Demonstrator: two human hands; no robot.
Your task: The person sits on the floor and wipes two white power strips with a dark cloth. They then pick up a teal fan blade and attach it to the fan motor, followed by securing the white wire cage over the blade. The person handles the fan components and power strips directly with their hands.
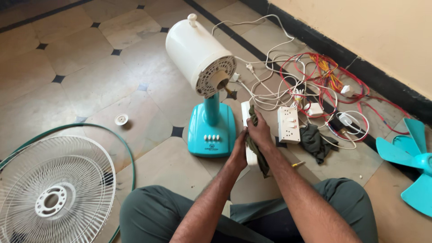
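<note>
Stone floor tiles point(81, 58), pale with small dark squares, run to a cream wall point(360, 31) on the far right. Both hands meet in the middle, just in front of the blue fan base point(211, 130). The left hand point(237, 153) and right hand point(259, 132) grip a long white power strip point(245, 112) and a dark green cloth point(253, 118) wrapped over it.

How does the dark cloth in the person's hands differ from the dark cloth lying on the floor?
The held cloth is gripped by both hands, left hand and right hand, against a white power strip; the floor cloth lies untouched beside a white switch box. The held one hangs stretched long; the floor one is crumpled. Both look dark green-grey.
</note>
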